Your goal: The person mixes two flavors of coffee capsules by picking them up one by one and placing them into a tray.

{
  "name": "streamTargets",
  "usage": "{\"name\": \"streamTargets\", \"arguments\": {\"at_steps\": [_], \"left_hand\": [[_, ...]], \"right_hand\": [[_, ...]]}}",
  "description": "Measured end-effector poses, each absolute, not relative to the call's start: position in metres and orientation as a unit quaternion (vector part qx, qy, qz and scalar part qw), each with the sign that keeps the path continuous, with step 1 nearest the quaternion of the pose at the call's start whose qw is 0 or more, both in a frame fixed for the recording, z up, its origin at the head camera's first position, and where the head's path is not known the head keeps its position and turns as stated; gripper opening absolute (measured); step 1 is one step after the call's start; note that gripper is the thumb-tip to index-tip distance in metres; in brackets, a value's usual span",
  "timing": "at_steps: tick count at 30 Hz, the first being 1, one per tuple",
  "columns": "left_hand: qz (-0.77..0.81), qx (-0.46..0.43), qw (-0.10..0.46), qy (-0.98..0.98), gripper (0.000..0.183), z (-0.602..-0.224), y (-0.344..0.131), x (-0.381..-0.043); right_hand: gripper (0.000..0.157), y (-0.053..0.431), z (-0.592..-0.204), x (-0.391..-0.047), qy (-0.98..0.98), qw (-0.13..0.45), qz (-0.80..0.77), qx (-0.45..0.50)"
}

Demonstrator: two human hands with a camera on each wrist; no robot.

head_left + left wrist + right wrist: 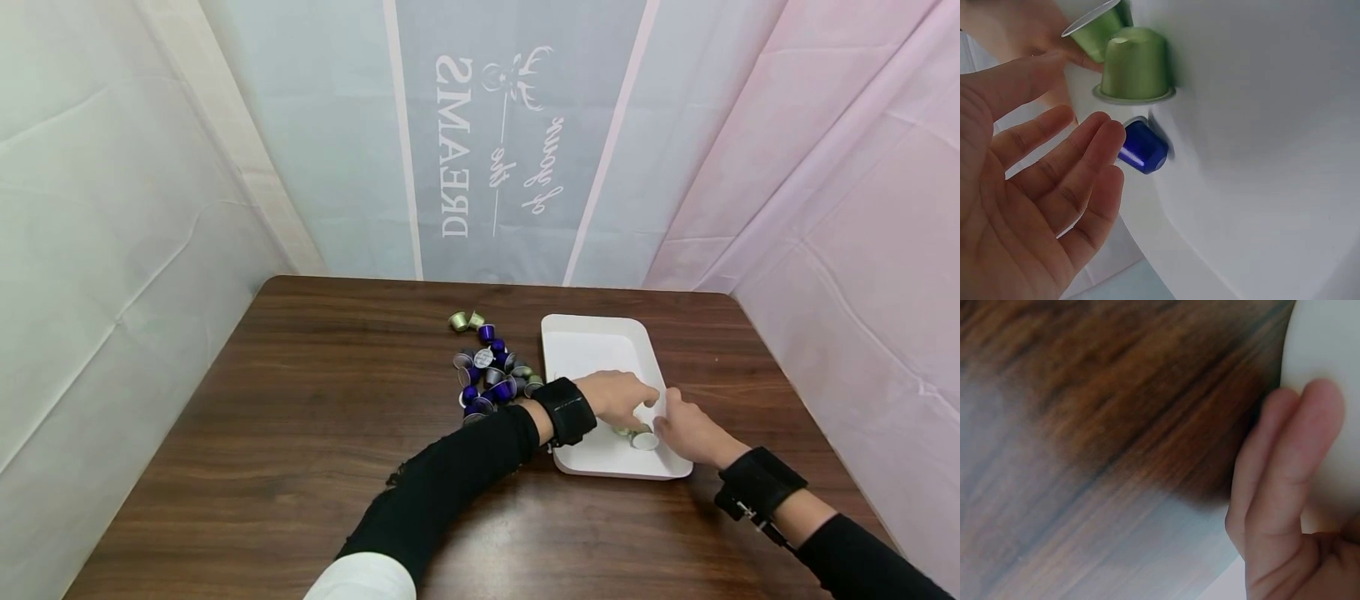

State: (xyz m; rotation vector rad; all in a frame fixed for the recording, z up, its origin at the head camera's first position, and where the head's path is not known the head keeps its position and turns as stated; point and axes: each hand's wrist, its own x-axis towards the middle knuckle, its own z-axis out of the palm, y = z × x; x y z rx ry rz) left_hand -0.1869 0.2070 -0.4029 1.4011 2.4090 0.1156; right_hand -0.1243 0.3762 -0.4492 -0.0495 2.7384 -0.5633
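A white tray (596, 337) lies on the right side of the table. My left hand (617, 395) is over it, fingers loosely bent and apart, holding nothing. Just past those fingertips, in the left wrist view, are a green coffee capsule (1136, 69), a second green capsule (1094, 31) tipped on its side and a blue capsule (1144, 147), all in the tray. At the tray's right wall my right hand (693, 429) grips the rim, its fingers (1291, 469) along the outside and the thumb toward the inside.
Left of the tray, a loose pile of blue, grey and green capsules (500, 390) lies on the brown wooden table (337, 375). My left forearm passes close in front of the pile. Fabric curtains (352, 150) hang behind the table and at both sides.
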Motion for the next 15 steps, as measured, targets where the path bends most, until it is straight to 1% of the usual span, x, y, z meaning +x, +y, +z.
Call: {"name": "streamTargets", "arguments": {"at_steps": [5, 11, 15], "left_hand": [[0.043, 0.495, 0.165, 0.852, 0.036, -0.398, 0.202, -0.191], [0.038, 0.504, 0.143, 0.851, 0.027, -0.391, 0.187, -0.2], [0.022, 0.502, 0.135, 0.854, 0.028, -0.387, 0.171, -0.206]], "right_hand": [[0.05, 0.376, -0.448, -0.125, 0.964, 0.179, -0.196, -0.006], [0.049, 0.374, -0.447, -0.126, 0.965, 0.178, -0.194, 0.005], [0.048, 0.372, -0.447, -0.126, 0.965, 0.18, -0.19, 0.014]]}}
